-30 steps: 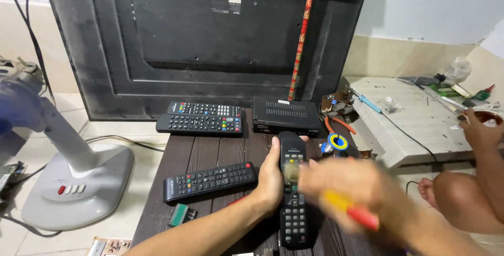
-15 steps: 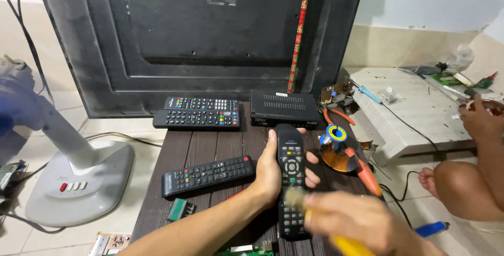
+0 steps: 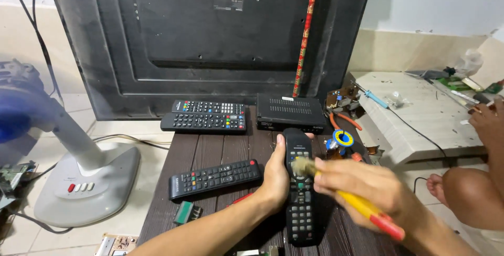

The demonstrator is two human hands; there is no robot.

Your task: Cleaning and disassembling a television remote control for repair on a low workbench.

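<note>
1. Plainly, the long black remote [image 3: 299,187] lies lengthwise on the dark wooden table [image 3: 210,153], near its front edge; it looks like a light, stiff plastic shell, smooth enough to slide on the wood, with rubber keys that give under pressure; its narrow sides seem the best place to hold it.
2. The left hand [image 3: 275,174] does just that; it is curled about the remote's left edge near the top, thumb resting up by the head, forearm reaching in from below.
3. The right hand [image 3: 362,185] is closed around a brush with a yellow and red handle [image 3: 367,210]; its bristles [image 3: 302,165] touch the upper keys; the hand is blurred, wrist angled in from the right.
4. Three other remotes [image 3: 205,115] and a black set-top box [image 3: 290,112] lie farther back.
</note>
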